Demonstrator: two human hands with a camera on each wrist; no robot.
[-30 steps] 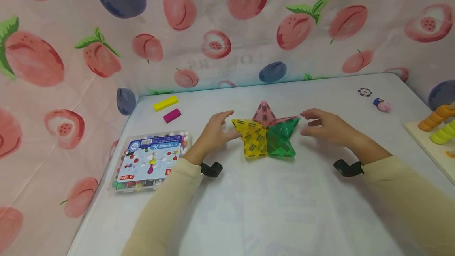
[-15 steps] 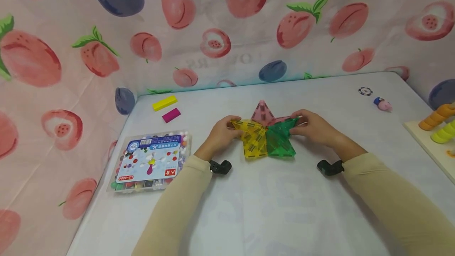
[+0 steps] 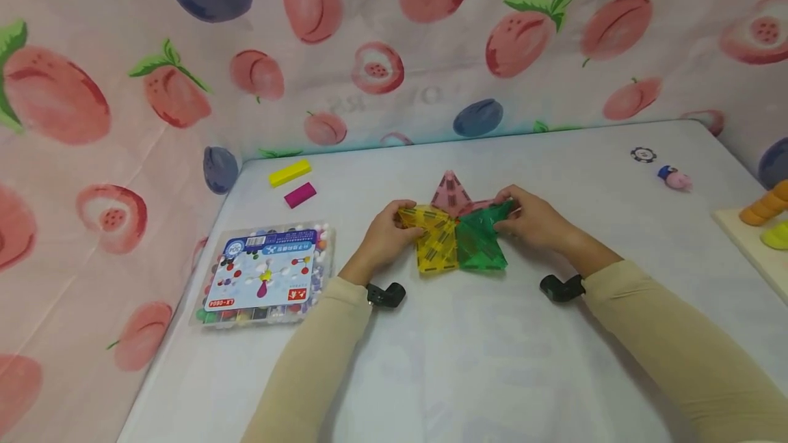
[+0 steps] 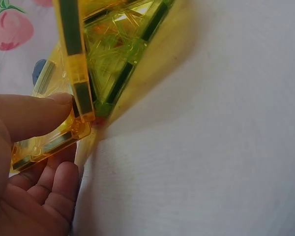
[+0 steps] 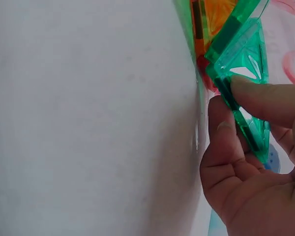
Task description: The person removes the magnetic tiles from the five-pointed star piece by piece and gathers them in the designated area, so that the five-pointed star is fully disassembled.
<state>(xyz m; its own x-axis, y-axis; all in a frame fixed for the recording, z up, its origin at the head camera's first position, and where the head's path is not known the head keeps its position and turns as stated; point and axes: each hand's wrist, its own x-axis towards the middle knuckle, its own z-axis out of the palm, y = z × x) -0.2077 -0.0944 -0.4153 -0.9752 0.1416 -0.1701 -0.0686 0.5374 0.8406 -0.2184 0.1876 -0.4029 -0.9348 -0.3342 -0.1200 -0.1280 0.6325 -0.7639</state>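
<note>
1. Peach-covered cloth [image 3: 425,53] hung behind the white worktop [image 3: 474,361].
2. A see-through star [image 3: 454,231] sat on it, toward the back.
3. My left hand [image 3: 386,234] pinched its yellow tip [image 4: 51,140] between thumb and fingers.
4. My right hand [image 3: 535,221] pinched its green tip [image 5: 255,130] too.
5. If I tugged one side harder, I guessed it might pop apart.

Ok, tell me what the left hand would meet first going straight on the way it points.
The left hand would first meet the translucent yellow magnetic tiles, whose outer tip it pinches; beyond them probably the green tiles, though depth is hard to judge.
</note>
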